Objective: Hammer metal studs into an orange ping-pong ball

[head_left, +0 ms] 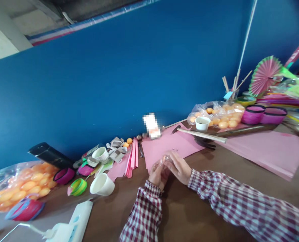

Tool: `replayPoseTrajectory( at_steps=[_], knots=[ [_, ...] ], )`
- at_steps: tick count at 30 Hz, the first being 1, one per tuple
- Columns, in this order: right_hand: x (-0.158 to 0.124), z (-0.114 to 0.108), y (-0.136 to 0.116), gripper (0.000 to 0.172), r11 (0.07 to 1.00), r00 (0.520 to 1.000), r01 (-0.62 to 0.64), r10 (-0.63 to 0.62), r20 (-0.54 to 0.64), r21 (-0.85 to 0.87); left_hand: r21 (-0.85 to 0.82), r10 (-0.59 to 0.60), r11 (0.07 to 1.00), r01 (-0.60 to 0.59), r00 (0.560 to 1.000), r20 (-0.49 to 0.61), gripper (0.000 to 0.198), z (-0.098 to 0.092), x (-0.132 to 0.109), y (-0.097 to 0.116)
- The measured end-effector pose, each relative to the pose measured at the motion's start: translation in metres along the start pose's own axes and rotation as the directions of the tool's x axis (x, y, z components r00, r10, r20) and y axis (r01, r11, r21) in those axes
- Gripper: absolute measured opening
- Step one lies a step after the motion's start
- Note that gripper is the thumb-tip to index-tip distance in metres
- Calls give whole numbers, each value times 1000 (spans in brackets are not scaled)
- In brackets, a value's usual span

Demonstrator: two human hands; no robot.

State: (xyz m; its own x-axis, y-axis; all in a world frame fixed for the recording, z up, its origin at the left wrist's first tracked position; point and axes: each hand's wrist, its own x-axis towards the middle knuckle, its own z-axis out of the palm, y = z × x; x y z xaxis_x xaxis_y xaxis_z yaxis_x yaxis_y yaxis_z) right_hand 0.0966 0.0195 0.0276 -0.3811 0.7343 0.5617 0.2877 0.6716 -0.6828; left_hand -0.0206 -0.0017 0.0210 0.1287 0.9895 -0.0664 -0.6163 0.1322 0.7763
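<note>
My left hand (pixel 157 173) and my right hand (pixel 180 166) meet over the brown table (pixel 204 208), at the near edge of a pink paper sheet (pixel 164 148). Both have their fingers pinched together around a small clear item (pixel 166 158) that is too small and blurred to name. Both arms wear red and white checked sleeves.
A white paper cup (pixel 102 185) lies on its side at left, near a green ring (pixel 79 187) and a bag of orange balls (pixel 18 188). A white glue gun (pixel 71 227) lies at the front left. A hammer (pixel 202 135), more balls (pixel 222 117) and pink paper fans (pixel 265 75) are at right.
</note>
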Motion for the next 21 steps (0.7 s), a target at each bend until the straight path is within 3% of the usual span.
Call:
replayPoseTrajectory(
  at_steps=[8,10,13,17,21],
  knots=[
    [-3,5,11,55,994,996,87,-87,-10,-59,-14,28,1000,-28,1000,13,27,1,1,3],
    [-3,2,10,60,986,994,84,-93,-59,-141,-45,23,999,-24,999,-27,27,-3,3,4],
    [-1,-15,10,53,946,984,53,-104,-145,-321,-91,-20,996,6,989,-150,23,-11,6,7],
    [2,-62,15,40,759,988,-13,-92,-127,-651,-171,-22,985,-13,979,-204,25,-17,9,9],
    [7,-111,32,31,498,988,-148,116,-103,-855,-216,65,970,-109,977,-201,28,-18,9,10]
  ],
)
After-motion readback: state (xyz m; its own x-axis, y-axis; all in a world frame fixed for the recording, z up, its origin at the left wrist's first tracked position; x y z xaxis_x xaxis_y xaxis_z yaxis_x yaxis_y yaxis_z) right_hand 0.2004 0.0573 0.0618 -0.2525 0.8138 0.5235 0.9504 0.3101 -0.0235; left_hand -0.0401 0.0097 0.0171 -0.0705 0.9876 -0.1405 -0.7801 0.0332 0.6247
